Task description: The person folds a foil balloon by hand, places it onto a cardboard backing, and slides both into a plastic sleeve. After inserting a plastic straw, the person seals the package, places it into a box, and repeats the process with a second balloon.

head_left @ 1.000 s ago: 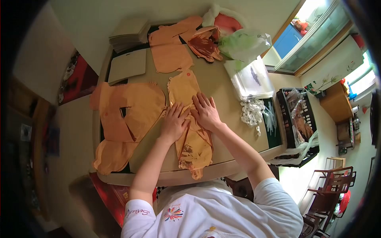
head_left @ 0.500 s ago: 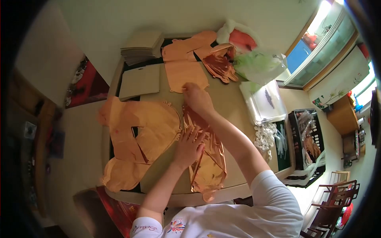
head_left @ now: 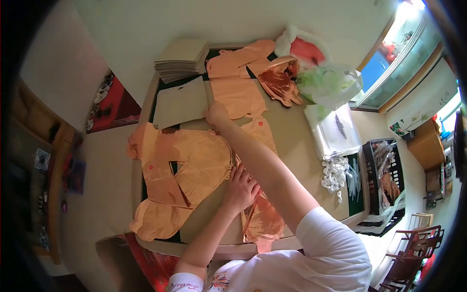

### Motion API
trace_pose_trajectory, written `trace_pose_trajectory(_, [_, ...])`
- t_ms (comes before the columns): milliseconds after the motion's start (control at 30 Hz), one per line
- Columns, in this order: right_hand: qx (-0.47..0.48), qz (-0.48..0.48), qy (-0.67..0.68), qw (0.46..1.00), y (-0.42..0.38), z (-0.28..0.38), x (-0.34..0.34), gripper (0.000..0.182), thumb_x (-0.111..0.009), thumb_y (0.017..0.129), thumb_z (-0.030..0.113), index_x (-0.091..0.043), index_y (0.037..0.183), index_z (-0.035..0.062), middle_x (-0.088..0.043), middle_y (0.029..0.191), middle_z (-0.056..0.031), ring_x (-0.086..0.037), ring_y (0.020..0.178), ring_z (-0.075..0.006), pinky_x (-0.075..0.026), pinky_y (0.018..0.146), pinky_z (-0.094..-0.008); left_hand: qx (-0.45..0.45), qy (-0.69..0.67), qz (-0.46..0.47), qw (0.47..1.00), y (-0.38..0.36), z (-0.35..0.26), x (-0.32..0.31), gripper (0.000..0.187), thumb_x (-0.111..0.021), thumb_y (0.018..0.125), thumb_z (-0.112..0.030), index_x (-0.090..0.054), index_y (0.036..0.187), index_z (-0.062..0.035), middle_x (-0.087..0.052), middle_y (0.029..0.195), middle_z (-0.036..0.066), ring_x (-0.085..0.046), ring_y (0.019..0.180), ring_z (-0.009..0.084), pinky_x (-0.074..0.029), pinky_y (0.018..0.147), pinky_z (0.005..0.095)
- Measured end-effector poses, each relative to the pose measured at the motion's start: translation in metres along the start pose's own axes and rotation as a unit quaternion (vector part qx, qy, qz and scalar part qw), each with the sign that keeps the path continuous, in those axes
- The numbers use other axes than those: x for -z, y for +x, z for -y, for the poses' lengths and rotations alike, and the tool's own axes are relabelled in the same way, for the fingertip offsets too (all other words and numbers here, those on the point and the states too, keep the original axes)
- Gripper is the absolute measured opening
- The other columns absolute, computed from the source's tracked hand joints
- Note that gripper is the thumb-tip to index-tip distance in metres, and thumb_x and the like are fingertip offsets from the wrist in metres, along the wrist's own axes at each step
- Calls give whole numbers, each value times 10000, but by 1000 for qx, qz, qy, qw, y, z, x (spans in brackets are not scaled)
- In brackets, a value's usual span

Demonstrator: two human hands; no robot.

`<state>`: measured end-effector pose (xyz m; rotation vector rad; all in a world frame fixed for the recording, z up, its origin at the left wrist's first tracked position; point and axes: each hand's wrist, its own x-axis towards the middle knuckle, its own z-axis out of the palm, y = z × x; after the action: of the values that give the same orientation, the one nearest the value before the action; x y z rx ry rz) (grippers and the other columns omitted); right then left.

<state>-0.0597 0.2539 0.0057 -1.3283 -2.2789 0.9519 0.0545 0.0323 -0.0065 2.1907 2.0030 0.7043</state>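
My left hand (head_left: 239, 191) lies flat with its fingers spread on a narrow, folded copper-coloured foil balloon (head_left: 265, 219) near the table's front edge. Its upper part, with a red dot, shows beyond my right forearm; the middle is covered by my arms. My right hand (head_left: 217, 117) reaches across to the lower right corner of a cardboard sheet (head_left: 180, 103). Its fingers are curled together, and what they hold, if anything, is hidden. A large flat foil balloon (head_left: 202, 155) spreads to the left of my hands. Another flat foil balloon (head_left: 236, 95) lies just beyond my right hand.
A cardboard stack (head_left: 180, 58) stands at the back left. Crumpled foil (head_left: 279, 80), a green-and-white plastic bag (head_left: 331, 85), clear plastic sleeves (head_left: 335, 134) and white coiled pieces (head_left: 334, 173) line the right side. A black crate (head_left: 384, 180) stands beyond the table's right edge.
My right hand has moved left, from the far foil balloon's lower edge to the cardboard corner. The narrow balloon's upper part now lies spread out with its red dot showing. My left hand stays on it.
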Motion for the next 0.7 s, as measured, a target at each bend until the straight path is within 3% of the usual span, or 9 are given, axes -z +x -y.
trace_pose_trajectory(100, [49, -32, 35, 998, 3, -16, 3, 246, -610, 845, 175, -636, 892, -65, -662, 823, -195, -679, 769, -312, -546, 648, -392, -9, -11, -22, 1000, -3, 2, -4, 355, -602, 882, -300, -603, 1176, -101, -460, 1350, 189, -367, 1318, 376, -320, 1067, 542])
trace_pose_trajectory(200, [-38, 65, 279, 957, -20, -4, 51, 227, -531, 846, 77, -594, 1005, -72, -620, 909, -221, -663, 927, -304, -546, 661, -410, -16, -35, -65, 997, 1, -3, -1, 348, -633, 865, -296, -606, 1140, -84, -407, 1390, 209, -343, 1330, 402, -331, 1061, 543])
trace_pose_trajectory(300, [-64, 61, 350, 932, -23, 3, 49, 199, -510, 861, 72, -580, 979, -71, -606, 863, -220, -662, 905, -312, -541, 617, -410, -22, -33, -55, 998, 1, 3, -9, 377, -635, 866, -293, -594, 1185, -96, -394, 1400, 213, -337, 1333, 408, -330, 1063, 537])
trace_pose_trajectory(367, [-90, -10, 369, 925, -10, 1, 23, 191, -502, 874, 85, -574, 973, -61, -615, 850, -217, -660, 875, -321, -536, 615, -413, -30, -59, -63, 996, 1, 2, -3, 369, -630, 870, -271, -590, 1187, -87, -398, 1395, 215, -339, 1329, 412, -331, 1063, 535])
trace_pose_trajectory(400, [-104, -43, 378, 919, -8, 6, 17, 188, -498, 880, 92, -571, 970, -57, -620, 843, -216, -658, 861, -326, -533, 613, -414, -31, -74, -66, 995, 1, 2, -1, 366, -628, 872, -260, -588, 1189, -83, -400, 1393, 216, -340, 1327, 414, -332, 1062, 535])
trace_pose_trajectory(500, [-6, -93, 138, 986, -10, -13, 12, 181, -523, 885, 113, -564, 958, -47, -613, 792, -186, -639, 827, -331, -514, 580, -421, -25, -92, -80, 992, 1, 0, 0, 359, -624, 872, -232, -571, 1187, -69, -415, 1374, 226, -360, 1310, 422, -345, 1055, 520])
trace_pose_trajectory(600, [-65, 4, 354, 933, -8, -37, 22, 157, -581, 897, 155, -572, 895, -1, -576, 740, -79, -536, 533, -135, -415, 458, -268, -11, -104, -133, 986, 0, 3, -10, 366, -609, 875, -188, -532, 1196, -30, -450, 1315, 236, -415, 1252, 429, -366, 1031, 500])
trace_pose_trajectory(700, [-65, 27, 510, 857, -74, -43, 73, 159, -606, 892, 151, -579, 922, -3, -564, 733, -59, -496, 535, -112, -384, 457, -247, -5, -164, -161, 973, -3, 5, -5, 329, -558, 892, -128, -497, 1185, 7, -481, 1237, 234, -479, 1154, 419, -394, 986, 483])
